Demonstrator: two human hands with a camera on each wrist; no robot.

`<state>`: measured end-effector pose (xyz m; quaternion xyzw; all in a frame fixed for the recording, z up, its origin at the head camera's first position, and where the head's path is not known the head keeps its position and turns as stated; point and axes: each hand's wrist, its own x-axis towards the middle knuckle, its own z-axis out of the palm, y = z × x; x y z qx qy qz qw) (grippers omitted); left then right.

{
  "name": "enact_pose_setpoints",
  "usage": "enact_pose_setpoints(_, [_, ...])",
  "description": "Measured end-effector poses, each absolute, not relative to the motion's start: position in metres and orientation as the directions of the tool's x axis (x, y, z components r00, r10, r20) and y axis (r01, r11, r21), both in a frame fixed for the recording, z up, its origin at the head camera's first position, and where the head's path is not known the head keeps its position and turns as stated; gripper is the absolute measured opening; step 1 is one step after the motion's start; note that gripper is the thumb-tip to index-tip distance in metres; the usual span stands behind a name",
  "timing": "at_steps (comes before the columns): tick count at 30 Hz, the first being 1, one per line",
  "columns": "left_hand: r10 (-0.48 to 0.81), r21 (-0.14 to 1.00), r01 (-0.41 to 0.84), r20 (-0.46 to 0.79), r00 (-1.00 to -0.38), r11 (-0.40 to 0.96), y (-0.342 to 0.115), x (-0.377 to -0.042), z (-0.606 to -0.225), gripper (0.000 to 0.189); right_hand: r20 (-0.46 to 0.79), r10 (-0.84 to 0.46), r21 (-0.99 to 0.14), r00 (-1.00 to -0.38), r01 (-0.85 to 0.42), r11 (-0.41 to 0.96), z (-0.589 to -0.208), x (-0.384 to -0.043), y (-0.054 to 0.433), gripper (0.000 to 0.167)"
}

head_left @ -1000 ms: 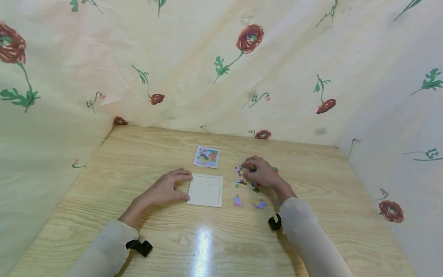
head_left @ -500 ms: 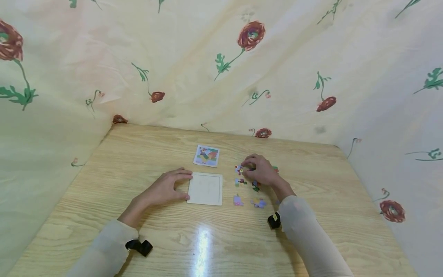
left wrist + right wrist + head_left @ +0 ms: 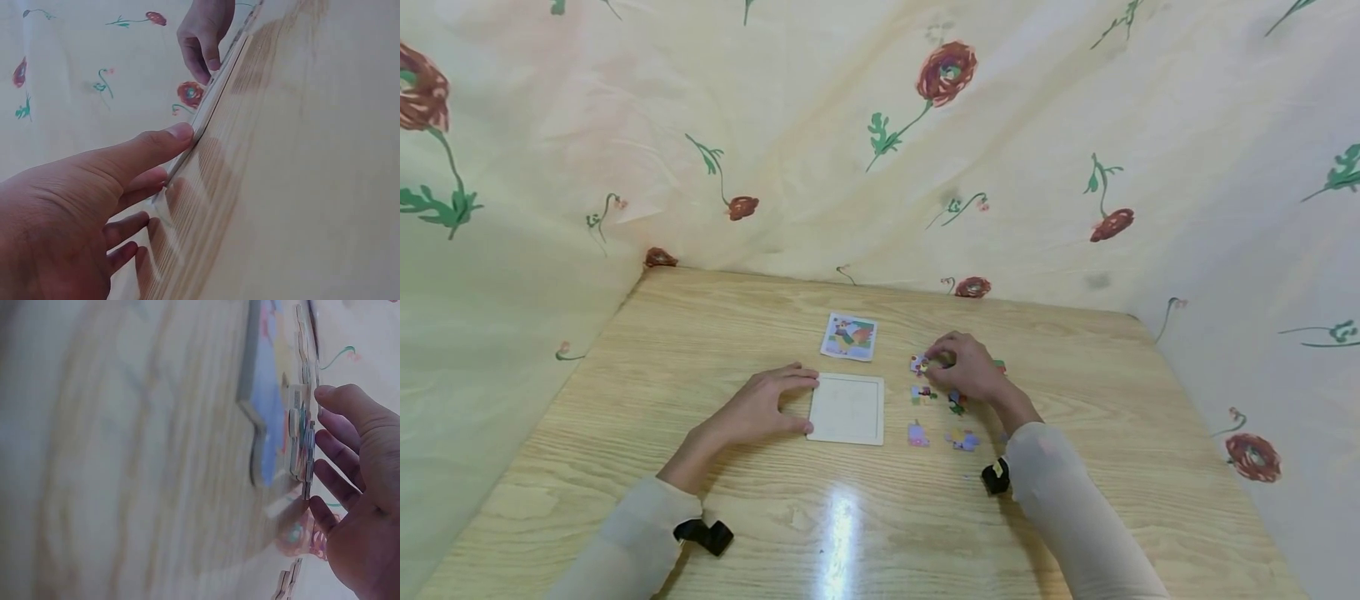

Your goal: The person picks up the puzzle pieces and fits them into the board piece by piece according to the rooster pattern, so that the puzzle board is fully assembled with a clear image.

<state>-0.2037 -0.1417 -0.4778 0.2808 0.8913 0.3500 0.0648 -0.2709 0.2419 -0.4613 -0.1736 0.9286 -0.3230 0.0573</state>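
Observation:
A white square puzzle tray (image 3: 847, 409) lies on the table, with no pieces in it. My left hand (image 3: 762, 407) spans its left side, thumb tip near the front corner and fingertips near the back corner. The thumb is fairly straight against the tray's edge in the left wrist view. To the right, my right hand (image 3: 970, 367) has its thumb and index finger curved at a colourful puzzle piece (image 3: 917, 364), seeming to pinch its right side. The fingers partly hide it. Nearby lie a blue-and-green puzzle piece (image 3: 922, 394), a dark one (image 3: 957, 403) and several others.
A square picture card (image 3: 849, 337) lies behind the tray. Front-row pieces include a purple piece (image 3: 917, 434) and a yellow-purple piece (image 3: 963, 439). A green-red piece (image 3: 999, 365) shows past the right hand. A flowered cloth (image 3: 820, 150) surrounds the wooden table (image 3: 737, 325).
Both hands stay in nearly the same places, with the left at the tray and the right at the puzzle piece. The head view has shifted only slightly.

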Motion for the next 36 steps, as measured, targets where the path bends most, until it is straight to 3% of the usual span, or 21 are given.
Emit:
enact_pose_setpoints(12, [0.539,0.653,0.442,0.062,-0.84,0.614,-0.14,-0.204,-0.473,0.07,0.033,-0.376,-0.64,-0.926,-0.308,0.704,-0.448,-0.268,0.235,0.026])
enact_pose_setpoints(36, [0.531,0.634,0.446,0.065,-0.845,0.632,-0.138,-0.206,-0.474,0.07,0.103,-0.493,-0.653,-0.864,-0.432,0.621,-0.436,-0.249,0.163,0.024])
